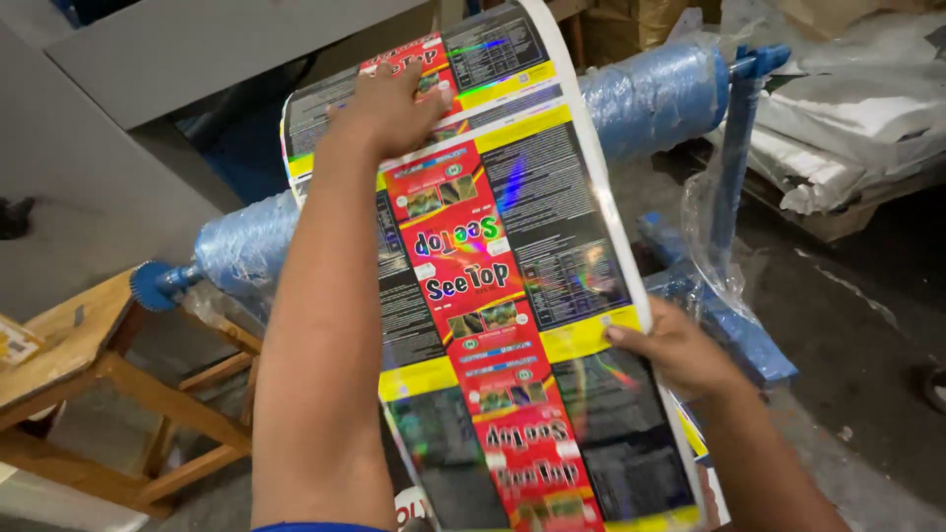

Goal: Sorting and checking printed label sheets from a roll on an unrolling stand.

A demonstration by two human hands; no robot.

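The left hand (394,103) lies flat, fingers spread, on the printed film (493,286) at upper centre, the right hand (680,350) pinches its right edge mid-frame; keeping both pulls even should hold it straight off the blue roller (650,94).

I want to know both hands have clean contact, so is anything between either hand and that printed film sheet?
Nothing visible does. The left hand lies flat on the upper part of the glossy printed film, and the right hand grips its right edge directly. The blue wrapped roller sits behind the film.
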